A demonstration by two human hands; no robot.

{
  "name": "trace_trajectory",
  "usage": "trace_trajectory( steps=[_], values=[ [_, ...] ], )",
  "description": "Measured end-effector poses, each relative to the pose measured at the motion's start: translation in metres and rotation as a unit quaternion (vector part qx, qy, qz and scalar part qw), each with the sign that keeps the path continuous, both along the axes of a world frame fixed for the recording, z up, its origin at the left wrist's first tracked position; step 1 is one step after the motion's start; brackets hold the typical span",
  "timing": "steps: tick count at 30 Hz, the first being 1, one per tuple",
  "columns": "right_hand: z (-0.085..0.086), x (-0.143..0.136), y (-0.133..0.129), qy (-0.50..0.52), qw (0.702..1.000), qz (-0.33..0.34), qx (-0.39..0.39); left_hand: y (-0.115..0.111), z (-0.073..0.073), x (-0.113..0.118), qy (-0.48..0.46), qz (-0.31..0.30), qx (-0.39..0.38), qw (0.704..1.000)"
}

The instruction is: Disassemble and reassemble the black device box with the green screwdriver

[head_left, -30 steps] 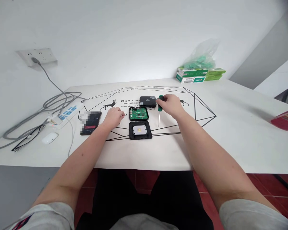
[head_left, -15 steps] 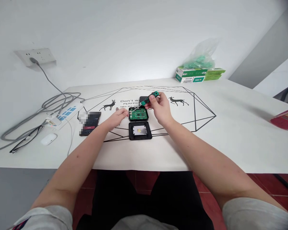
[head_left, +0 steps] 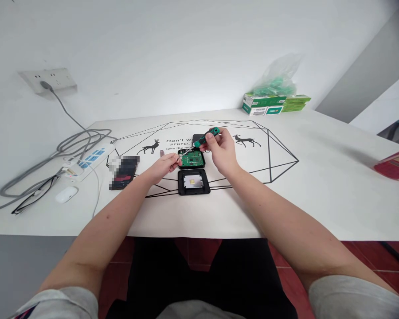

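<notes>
My right hand (head_left: 223, 153) is closed around the green and black handle of a screwdriver (head_left: 206, 137). Its thin shaft slants down and left to the upper left part of a green circuit board (head_left: 192, 159), which sits in a black square case. At the board's left edge my left hand (head_left: 168, 165) has its thumb and fingers pinched by the screwdriver's tip; what they hold is too small to tell. Directly in front of the board lies a black square cover (head_left: 204, 188) with a silvery plate (head_left: 193, 181) inside.
A dark flat piece (head_left: 197, 138) lies behind the board, partly hidden by the screwdriver. To the left are a phone (head_left: 128, 170), a power strip (head_left: 92, 161), coiled cable, glasses (head_left: 36, 195) and a white earbud case (head_left: 66, 194). Green boxes (head_left: 264, 102) with a plastic bag stand back right.
My left fingers have moved slightly right, onto the board's left edge by the screwdriver tip. My right hand and the screwdriver stay nearly where they were.
</notes>
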State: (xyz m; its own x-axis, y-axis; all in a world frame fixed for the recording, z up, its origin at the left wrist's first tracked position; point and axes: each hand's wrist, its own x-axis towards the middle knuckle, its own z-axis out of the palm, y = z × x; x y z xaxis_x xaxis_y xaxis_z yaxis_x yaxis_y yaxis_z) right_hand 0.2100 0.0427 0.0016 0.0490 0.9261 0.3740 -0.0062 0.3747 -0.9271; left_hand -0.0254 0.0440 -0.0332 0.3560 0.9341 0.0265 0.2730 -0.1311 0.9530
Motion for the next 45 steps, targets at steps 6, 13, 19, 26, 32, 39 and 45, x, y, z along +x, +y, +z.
trace_trajectory(
  steps=[6, 13, 19, 26, 32, 39, 45],
  values=[
    [0.0, 0.001, 0.001, 0.01, 1.0, 0.011, 0.016, -0.001, -0.001, 0.001, 0.004, -0.006, 0.005, 1.0],
    [0.001, 0.004, 0.001, -0.007, 1.0, 0.013, 0.014, -0.006, 0.003, 0.003, 0.02, -0.019, 0.006, 1.0],
    [-0.005, 0.004, 0.004, 0.007, 0.999, 0.027, 0.033, -0.006, 0.0, 0.004, -0.002, -0.031, -0.006, 1.0],
    [-0.018, 0.003, 0.015, 0.041, 0.993, 0.035, 0.103, -0.006, -0.003, 0.003, -0.03, -0.032, 0.001, 0.999],
    [-0.021, 0.005, 0.022, 0.056, 0.992, 0.018, 0.111, -0.008, -0.001, 0.003, -0.036, -0.05, 0.007, 0.998],
    [-0.022, 0.005, 0.022, 0.062, 0.992, 0.032, 0.105, -0.008, -0.001, 0.004, -0.027, -0.061, 0.006, 0.998],
    [-0.023, 0.006, 0.023, 0.058, 0.991, 0.032, 0.112, -0.008, -0.002, 0.003, -0.026, -0.066, -0.003, 0.997]
  ],
)
